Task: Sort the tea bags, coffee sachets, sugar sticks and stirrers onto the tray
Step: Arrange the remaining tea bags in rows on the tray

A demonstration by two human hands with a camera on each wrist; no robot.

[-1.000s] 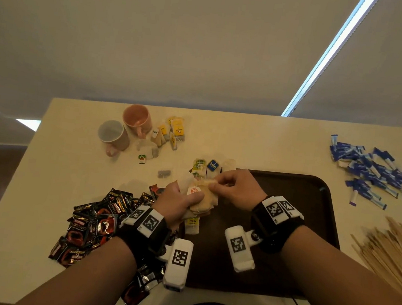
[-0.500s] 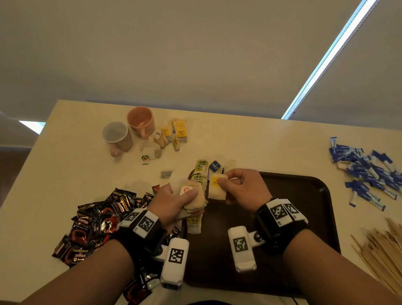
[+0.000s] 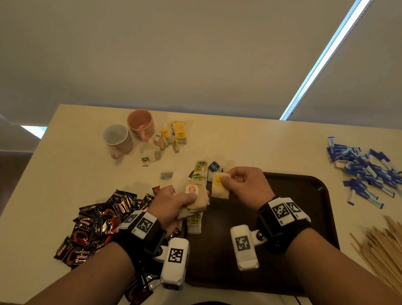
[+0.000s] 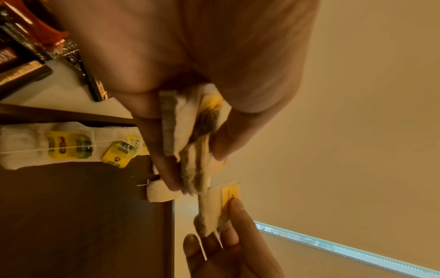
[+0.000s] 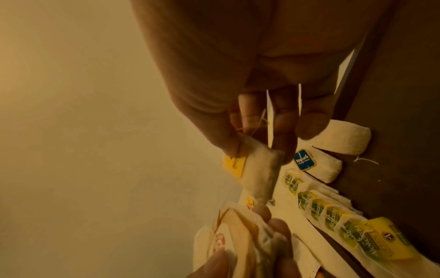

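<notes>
Head view: mugs (image 3: 129,131) beyond coffee sachets (image 3: 100,223), left of tray (image 3: 316,192).

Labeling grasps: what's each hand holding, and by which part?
Left hand grips a bunch of tea bags around its lower half. Right hand pinches one yellow-tagged tea bag at its top edge.

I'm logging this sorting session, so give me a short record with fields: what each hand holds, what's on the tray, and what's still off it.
left hand: grips a bunch of tea bags
right hand: pinches one yellow-tagged tea bag
tray: row of tea bags along its left edge
off tray: coffee sachets, sugar sticks, stirrers, two mugs
</notes>
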